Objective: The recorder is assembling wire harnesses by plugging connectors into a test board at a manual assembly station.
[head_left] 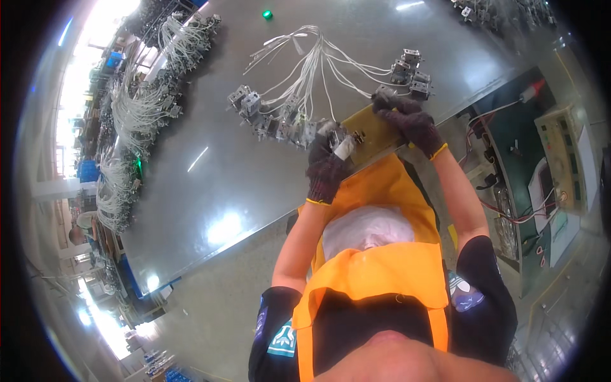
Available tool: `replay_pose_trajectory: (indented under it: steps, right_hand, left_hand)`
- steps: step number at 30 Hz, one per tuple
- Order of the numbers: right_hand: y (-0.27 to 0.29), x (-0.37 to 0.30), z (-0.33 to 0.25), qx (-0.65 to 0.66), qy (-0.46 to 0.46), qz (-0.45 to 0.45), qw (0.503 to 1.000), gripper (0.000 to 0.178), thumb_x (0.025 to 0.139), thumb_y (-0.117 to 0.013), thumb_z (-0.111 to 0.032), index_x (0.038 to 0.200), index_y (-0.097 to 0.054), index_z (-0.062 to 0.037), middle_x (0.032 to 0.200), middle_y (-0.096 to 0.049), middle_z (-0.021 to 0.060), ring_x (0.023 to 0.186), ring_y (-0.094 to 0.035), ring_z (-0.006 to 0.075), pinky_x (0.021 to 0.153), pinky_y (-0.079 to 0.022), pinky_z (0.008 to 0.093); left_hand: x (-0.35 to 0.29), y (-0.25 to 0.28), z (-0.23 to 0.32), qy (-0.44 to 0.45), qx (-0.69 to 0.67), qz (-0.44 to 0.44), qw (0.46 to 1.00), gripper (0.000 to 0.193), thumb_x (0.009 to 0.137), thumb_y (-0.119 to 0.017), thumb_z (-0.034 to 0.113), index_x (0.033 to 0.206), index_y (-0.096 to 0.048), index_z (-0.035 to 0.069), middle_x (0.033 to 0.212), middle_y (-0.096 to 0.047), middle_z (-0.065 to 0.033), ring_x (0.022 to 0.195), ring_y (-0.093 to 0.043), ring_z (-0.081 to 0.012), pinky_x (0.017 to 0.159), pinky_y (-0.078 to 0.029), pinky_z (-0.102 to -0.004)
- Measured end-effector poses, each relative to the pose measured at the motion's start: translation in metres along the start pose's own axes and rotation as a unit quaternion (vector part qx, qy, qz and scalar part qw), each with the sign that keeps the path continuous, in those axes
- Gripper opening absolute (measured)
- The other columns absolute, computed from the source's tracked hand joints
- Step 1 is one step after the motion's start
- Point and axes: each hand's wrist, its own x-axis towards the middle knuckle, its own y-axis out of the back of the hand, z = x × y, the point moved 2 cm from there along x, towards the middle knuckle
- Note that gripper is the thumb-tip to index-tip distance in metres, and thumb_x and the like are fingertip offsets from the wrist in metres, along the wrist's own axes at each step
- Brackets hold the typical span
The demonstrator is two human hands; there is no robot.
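Observation:
A bundle of white wires fans out on the metal table, with small silvery metal-cased parts on the wire ends. One row of these metal parts curves toward my left hand. That hand is gloved in dark knit and closed around a metal-cased part at the row's near end. A brownish-yellow board lies at the table edge between my hands. Across its right end is my gloved right hand, fingers curled beside another group of metal parts. What its fingertips grip is hidden.
Piles of similar wired parts line the table's left side, and more parts sit at the far right. A green light shows at the far edge. Right of the table, a shelf holds a beige instrument box, cables and scissors.

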Motion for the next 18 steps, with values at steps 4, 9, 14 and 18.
replay_pose_trajectory:
  steps: [4, 9, 14, 18]
  right_hand:
    - [-0.014, -0.008, 0.008, 0.084, -0.004, -0.064, 0.994, 0.038, 0.094, -0.062, -0.025, 0.127, -0.062, -0.0085, 0.111, -0.068, 0.0085, 0.098, -0.061, 0.0122, 0.088, -0.048, 0.0281]
    - [-0.004, -0.020, -0.029, 0.063, -0.114, -0.107, 0.986, 0.039, 0.096, -0.060, -0.028, 0.130, -0.060, -0.0110, 0.109, -0.070, 0.0089, 0.094, -0.062, 0.0133, 0.085, -0.050, 0.0283]
    - [0.005, -0.030, -0.030, -0.179, 0.058, -0.119, 0.975, 0.038, 0.094, -0.059, -0.022, 0.131, -0.060, -0.0148, 0.106, -0.069, 0.0124, 0.085, -0.067, 0.0218, 0.074, -0.052, 0.0336]
    - [-0.005, -0.033, -0.056, -0.356, 0.156, -0.113, 0.915, 0.033, 0.092, -0.059, -0.023, 0.123, -0.064, -0.0129, 0.100, -0.069, 0.0132, 0.084, -0.065, 0.0299, 0.073, -0.051, 0.0380]
  left_hand:
    - [0.003, -0.035, 0.007, -0.060, 0.303, 0.043, 0.950, 0.054, 0.085, -0.073, 0.014, 0.131, -0.049, -0.001, 0.117, -0.059, -0.0116, 0.104, -0.057, -0.0202, 0.094, -0.047, -0.0337]
    - [-0.003, -0.044, 0.012, -0.129, 0.358, 0.049, 0.923, 0.058, 0.084, -0.074, 0.016, 0.133, -0.047, -0.002, 0.121, -0.058, -0.0148, 0.110, -0.056, -0.0226, 0.098, -0.044, -0.0351]
    - [0.005, -0.052, 0.005, -0.120, 0.318, 0.055, 0.939, 0.057, 0.084, -0.073, 0.014, 0.132, -0.047, -0.001, 0.120, -0.058, -0.0203, 0.112, -0.057, -0.0324, 0.094, -0.046, -0.0405]
    - [0.013, -0.049, -0.008, -0.186, 0.406, 0.038, 0.894, 0.061, 0.077, -0.076, 0.014, 0.130, -0.048, 0.001, 0.108, -0.060, -0.0233, 0.099, -0.060, -0.0420, 0.085, -0.049, -0.0459]
